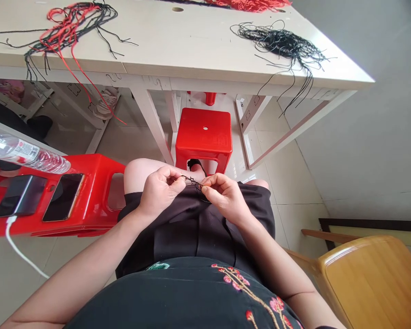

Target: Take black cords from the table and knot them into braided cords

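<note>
Above my lap, a thin black cord [192,181] with small knots or loops runs between my two hands. Finger and thumb of my left hand [162,188] pinch one end of it. Just to the right, my right hand [224,195] pinches the other part, and a loose strand hangs below the fingers. The exact form of the knots is too small to make out. On the table at the right lies a bundle of black cords [282,42], its ends hanging over the edge. At the left is a tangle of red and black cords [71,29].
A white table [178,41] stands in front, with red cord [250,4] at its far side. Below it is a red stool [204,130]. Another red stool [92,192] at left bears a phone [63,196], a power bank [19,195] and a plastic bottle [27,153]. A wooden chair [376,278] is at right.
</note>
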`<state>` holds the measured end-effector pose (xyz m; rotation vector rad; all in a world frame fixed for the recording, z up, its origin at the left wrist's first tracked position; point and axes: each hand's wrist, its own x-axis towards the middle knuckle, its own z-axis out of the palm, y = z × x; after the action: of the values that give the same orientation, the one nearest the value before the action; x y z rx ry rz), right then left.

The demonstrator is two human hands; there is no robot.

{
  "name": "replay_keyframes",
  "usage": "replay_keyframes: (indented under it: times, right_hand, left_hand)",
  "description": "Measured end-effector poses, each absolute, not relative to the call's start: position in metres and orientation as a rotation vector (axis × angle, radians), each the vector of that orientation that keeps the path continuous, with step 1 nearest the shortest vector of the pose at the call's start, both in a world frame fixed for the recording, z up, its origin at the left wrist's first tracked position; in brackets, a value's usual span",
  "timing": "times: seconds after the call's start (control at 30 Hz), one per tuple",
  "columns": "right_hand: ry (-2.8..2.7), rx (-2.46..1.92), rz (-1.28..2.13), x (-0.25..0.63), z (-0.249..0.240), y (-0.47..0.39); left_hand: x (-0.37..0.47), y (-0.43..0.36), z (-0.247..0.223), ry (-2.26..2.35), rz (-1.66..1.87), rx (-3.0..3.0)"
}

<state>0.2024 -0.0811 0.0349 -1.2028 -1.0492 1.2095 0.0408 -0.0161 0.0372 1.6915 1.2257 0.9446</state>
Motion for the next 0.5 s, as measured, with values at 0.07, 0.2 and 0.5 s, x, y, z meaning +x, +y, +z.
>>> replay_keyframes:
  times: [0.07,0.2,0.5]
  right_hand:
    - [-0.997,-1.203,1.221,0.2032,0.0348,-0.0801]
    - [-0.935,-1.258,1.175,0.2024,0.0335,-0.0793]
    - [-0.696,-1.01,1.432,0.2057,0.0374,-0.0822]
  left_hand:
    - [0.042,-0.0162,0.0383,1.229,0.947,1.691]
    - [0.044,-0.0166,0.0393,1.217,0.958,1.674]
    - [0.0457,-0.0168,0.0414,1.244,0.92,1.707]
